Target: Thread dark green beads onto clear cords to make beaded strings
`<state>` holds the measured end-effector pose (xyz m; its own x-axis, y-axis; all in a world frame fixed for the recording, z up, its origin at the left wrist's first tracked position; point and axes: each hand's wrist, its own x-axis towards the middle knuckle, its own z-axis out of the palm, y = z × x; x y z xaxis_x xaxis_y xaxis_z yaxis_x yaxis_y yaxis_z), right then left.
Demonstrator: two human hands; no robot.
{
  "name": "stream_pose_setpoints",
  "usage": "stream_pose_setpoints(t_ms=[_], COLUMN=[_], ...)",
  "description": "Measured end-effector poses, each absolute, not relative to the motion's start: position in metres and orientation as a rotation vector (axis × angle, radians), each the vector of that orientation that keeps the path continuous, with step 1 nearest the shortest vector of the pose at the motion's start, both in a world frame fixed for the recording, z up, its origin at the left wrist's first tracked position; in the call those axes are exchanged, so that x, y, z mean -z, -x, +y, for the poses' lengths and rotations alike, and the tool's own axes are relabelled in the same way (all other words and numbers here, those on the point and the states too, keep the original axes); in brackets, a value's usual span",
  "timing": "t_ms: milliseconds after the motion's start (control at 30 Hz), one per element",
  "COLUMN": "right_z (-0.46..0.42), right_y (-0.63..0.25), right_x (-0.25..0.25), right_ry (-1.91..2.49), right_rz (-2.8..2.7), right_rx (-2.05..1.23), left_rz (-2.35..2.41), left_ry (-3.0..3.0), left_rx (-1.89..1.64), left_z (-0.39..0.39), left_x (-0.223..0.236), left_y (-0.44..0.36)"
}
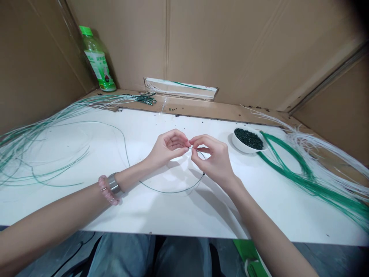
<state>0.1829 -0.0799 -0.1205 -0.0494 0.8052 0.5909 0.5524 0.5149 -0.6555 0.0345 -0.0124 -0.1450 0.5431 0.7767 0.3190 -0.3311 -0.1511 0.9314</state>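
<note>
Left grip (170, 147) and right grip (211, 158) pinched shut on a thin green wire (170, 191), steadying it above the white surface (161, 215).

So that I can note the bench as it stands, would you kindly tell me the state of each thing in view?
left hand: pinching the thin green wire at the fingertips
right hand: pinching the same wire, fingertips against the left hand's
thin green wire: curved in a loop below the hands
white bowl: upright, filled with dark green granules
plastic bottle: upright, green cap on
green and white strands: loose, in loops
</note>
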Motion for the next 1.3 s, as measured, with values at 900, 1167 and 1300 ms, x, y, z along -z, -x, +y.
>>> stream_pose_setpoints(t_ms=[900, 1167, 1300], right_z=[-0.0803, -0.0809, -0.0812], right_y=[-0.1846, -0.1841, -0.1844], right_x=[0.1223, 0.1236, 0.1228], right_ry=[1.27, 1.268, 1.251], right_rz=[-1.651, -1.66, -1.673], right_rx=[-0.294, -0.304, -0.296], left_rz=[0.491, 0.454, 0.448], left_ry=[-1.423, -1.42, -1.428], left_rx=[-1.166, -1.127, -1.126], left_z=[-0.0182, -0.0191, -0.0192], left_x=[0.1441, 0.1432, 0.1436], left_y=[-0.0357, -0.0357, -0.0356])
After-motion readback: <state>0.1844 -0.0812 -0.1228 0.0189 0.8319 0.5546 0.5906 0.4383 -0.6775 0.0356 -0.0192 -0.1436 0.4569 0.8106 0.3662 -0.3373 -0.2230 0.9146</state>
